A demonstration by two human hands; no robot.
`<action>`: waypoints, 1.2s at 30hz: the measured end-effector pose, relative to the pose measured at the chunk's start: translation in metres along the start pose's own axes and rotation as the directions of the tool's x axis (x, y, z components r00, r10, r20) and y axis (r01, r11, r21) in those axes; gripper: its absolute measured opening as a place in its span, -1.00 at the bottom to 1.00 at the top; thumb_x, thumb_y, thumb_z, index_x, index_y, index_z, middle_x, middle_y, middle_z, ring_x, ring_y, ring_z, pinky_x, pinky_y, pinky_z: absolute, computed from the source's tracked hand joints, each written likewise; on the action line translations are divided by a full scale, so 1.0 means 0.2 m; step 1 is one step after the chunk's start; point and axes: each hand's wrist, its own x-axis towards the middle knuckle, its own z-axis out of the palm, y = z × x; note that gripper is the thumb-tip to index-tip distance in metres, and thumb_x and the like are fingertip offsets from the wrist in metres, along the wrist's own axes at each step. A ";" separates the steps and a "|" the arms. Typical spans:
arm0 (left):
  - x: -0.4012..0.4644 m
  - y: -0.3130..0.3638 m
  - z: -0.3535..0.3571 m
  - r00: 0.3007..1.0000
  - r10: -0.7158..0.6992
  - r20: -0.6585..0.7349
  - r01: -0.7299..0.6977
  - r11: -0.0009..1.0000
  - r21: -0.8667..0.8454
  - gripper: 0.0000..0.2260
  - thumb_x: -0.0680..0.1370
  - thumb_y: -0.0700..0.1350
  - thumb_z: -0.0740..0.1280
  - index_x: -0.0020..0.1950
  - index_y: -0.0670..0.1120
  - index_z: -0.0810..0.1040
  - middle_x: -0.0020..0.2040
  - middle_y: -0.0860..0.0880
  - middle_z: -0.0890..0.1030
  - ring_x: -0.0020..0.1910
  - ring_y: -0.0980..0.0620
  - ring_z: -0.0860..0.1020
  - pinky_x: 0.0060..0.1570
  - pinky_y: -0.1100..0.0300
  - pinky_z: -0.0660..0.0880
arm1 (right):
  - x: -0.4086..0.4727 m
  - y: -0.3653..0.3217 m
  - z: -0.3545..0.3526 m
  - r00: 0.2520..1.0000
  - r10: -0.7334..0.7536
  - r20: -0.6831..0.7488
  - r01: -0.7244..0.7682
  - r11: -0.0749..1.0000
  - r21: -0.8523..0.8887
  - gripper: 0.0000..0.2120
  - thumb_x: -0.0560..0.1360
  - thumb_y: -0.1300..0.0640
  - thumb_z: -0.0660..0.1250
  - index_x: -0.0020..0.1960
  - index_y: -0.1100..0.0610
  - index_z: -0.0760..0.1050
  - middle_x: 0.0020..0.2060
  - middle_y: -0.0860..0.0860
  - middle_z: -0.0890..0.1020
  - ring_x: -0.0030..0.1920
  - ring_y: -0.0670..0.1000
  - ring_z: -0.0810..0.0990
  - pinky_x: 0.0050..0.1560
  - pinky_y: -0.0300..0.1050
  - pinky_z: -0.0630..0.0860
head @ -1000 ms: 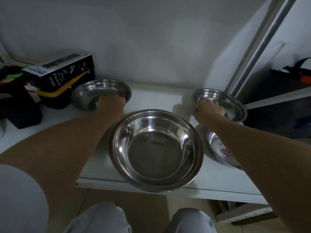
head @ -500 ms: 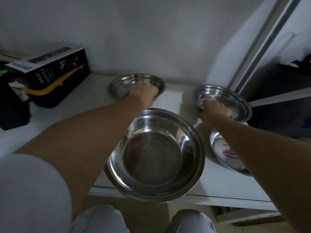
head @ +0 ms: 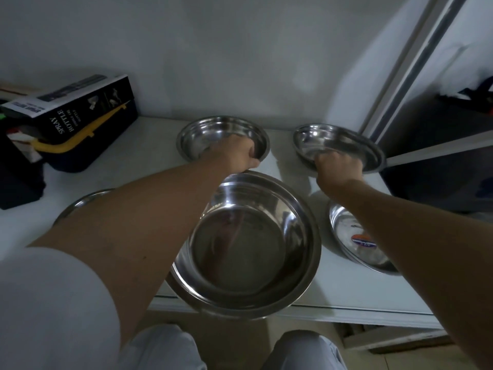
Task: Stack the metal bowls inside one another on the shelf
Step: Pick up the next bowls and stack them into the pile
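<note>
A large deep metal bowl [head: 248,244] sits at the front edge of the white shelf [head: 149,156], overhanging it. My left hand [head: 232,156] grips the near rim of a shallow metal bowl [head: 213,134] just behind the large one. My right hand [head: 337,165] grips the near rim of another shallow bowl [head: 344,142] at the back right, held a little above the shelf. Under my right forearm lies a shallow bowl with a sticker [head: 354,236]. Beneath my left forearm a further bowl's rim [head: 82,202] peeks out.
A black box printed "SPRAY BOTTLE" [head: 80,116] with a yellow piece lies at the back left, beside a dark object [head: 18,182]. A metal door frame [head: 416,62] rises on the right, with a dark compartment [head: 440,166] behind it. My knees show below the shelf edge.
My left hand has carried its shallow bowl from the back left to the right, behind the large bowl. My right hand keeps its hold on the back-right bowl. Another bowl's rim appears at left.
</note>
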 end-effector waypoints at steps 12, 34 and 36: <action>0.01 -0.12 -0.28 0.869 -0.491 0.064 0.247 0.318 -0.915 -0.64 0.58 -0.23 0.23 0.37 -0.30 0.40 0.12 -0.35 0.60 -0.62 -0.07 0.62 -0.63 0.25 0.52 | 0.04 -0.53 -0.40 0.917 -0.286 -0.280 0.330 0.936 0.125 -0.78 0.51 0.18 0.26 0.12 0.09 0.59 0.07 0.08 0.65 0.12 0.17 0.60 -0.01 0.01 0.48; 0.02 -0.36 -0.12 0.789 -0.607 0.098 0.478 0.505 -0.719 -0.91 0.54 -0.31 0.24 -0.11 -0.30 0.51 0.05 -0.18 0.63 -0.29 -0.05 0.59 -0.38 0.31 0.61 | 0.24 -0.55 -0.15 0.952 0.220 0.214 -0.295 0.462 0.836 -0.56 0.51 0.30 0.25 0.38 0.29 0.32 0.31 0.22 0.42 0.15 0.19 0.54 0.17 -0.03 0.53; -0.01 -0.40 -0.11 0.794 -0.607 -0.021 0.504 0.678 -0.535 -0.73 0.53 -0.23 0.26 0.16 -0.33 0.56 0.18 -0.19 0.62 -0.05 -0.13 0.65 -0.12 0.24 0.64 | 0.24 -0.55 -0.14 0.957 0.196 0.212 -0.284 0.509 0.813 -0.54 0.48 0.28 0.29 0.36 0.30 0.33 0.29 0.22 0.43 0.21 0.21 0.52 0.22 0.03 0.52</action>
